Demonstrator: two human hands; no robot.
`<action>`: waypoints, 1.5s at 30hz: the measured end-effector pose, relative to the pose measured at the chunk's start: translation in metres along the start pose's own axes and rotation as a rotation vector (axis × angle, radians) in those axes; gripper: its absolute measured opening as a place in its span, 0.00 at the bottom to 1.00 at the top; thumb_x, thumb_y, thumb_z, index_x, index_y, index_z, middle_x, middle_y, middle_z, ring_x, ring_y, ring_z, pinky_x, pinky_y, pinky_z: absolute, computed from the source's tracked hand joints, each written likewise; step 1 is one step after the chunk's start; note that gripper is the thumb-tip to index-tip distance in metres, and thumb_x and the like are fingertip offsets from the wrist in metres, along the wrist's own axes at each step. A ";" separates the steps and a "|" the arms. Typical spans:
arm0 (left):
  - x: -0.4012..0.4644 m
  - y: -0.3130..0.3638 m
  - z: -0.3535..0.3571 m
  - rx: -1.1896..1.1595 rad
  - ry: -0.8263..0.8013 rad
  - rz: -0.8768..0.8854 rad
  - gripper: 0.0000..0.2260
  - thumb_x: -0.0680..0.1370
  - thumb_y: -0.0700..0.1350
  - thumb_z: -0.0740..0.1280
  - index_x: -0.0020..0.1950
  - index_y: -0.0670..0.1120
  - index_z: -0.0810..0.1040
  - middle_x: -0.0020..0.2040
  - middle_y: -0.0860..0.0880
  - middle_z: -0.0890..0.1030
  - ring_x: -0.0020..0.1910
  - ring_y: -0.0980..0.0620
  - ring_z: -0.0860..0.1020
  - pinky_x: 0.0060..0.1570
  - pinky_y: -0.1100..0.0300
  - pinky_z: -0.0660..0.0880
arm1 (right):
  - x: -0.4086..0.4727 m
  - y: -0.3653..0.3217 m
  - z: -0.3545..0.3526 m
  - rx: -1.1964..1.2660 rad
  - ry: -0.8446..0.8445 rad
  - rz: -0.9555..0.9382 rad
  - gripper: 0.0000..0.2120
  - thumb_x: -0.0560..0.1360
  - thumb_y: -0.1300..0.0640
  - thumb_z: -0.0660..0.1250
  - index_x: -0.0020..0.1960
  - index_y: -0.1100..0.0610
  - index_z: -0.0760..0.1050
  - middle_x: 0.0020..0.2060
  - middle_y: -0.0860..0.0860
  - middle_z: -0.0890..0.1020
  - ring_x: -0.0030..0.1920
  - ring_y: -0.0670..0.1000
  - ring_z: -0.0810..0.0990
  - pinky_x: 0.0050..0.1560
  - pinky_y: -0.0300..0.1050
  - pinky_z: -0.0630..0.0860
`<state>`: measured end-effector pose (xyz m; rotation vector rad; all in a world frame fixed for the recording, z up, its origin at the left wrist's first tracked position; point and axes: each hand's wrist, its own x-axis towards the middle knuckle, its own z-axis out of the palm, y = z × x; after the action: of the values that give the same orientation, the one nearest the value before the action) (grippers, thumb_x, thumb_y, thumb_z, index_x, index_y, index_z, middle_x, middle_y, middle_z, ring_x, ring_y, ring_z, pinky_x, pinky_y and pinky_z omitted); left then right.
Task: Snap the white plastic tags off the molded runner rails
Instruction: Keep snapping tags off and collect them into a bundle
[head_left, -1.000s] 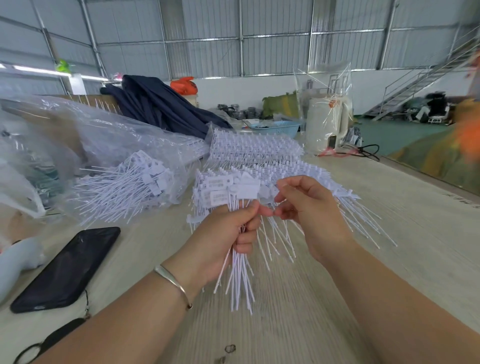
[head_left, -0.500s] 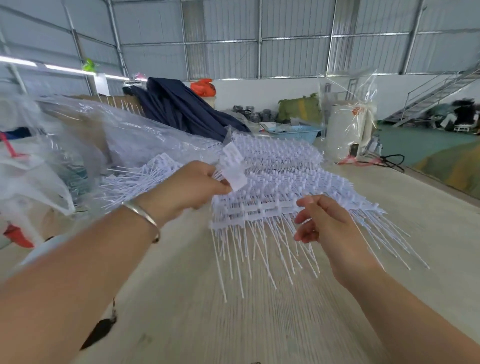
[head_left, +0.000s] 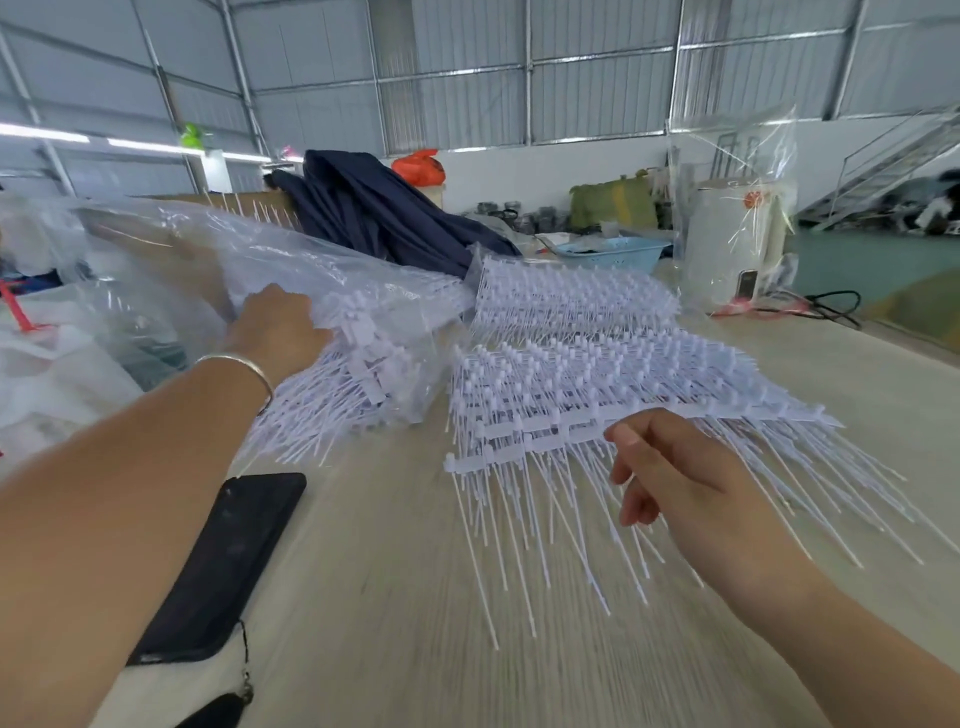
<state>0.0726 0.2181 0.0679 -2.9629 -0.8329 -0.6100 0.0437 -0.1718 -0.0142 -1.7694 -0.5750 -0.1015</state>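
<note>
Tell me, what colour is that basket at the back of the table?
Light blue. The basket shows in the head view, behind the stacked white tag rails.

Stacked white runner rails (head_left: 571, 374) on table, loose tags (head_left: 358, 374) (bagged) left

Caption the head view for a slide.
Left hand lays loose tags at the bag mouth; right hand hovers by the stacked rails.

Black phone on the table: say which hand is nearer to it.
Left. The left hand is above the black phone, at the bagged tags; the right hand is farther right.
</note>
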 end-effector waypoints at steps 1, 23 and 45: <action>0.001 -0.004 0.003 0.118 -0.040 -0.021 0.23 0.78 0.58 0.63 0.65 0.43 0.75 0.62 0.38 0.75 0.63 0.36 0.71 0.61 0.45 0.71 | 0.000 0.000 0.002 -0.016 -0.010 -0.016 0.11 0.78 0.48 0.60 0.42 0.51 0.75 0.35 0.50 0.79 0.30 0.46 0.79 0.41 0.47 0.74; -0.056 0.032 0.020 0.090 0.038 0.027 0.02 0.76 0.38 0.65 0.47 0.42 0.77 0.46 0.43 0.79 0.46 0.43 0.77 0.46 0.52 0.75 | 0.007 0.026 -0.008 -0.408 -0.033 -0.048 0.05 0.77 0.48 0.65 0.49 0.47 0.76 0.48 0.43 0.77 0.51 0.41 0.75 0.45 0.36 0.69; -0.041 0.024 0.035 0.051 0.013 0.019 0.07 0.75 0.30 0.60 0.44 0.36 0.77 0.47 0.37 0.80 0.48 0.39 0.79 0.47 0.52 0.75 | 0.011 0.021 -0.001 -0.579 -0.065 -0.175 0.04 0.76 0.56 0.65 0.47 0.51 0.79 0.46 0.44 0.78 0.52 0.46 0.73 0.54 0.43 0.70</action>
<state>0.0658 0.1807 0.0229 -2.9146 -0.8054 -0.5970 0.0626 -0.1728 -0.0282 -2.2827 -0.8034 -0.3625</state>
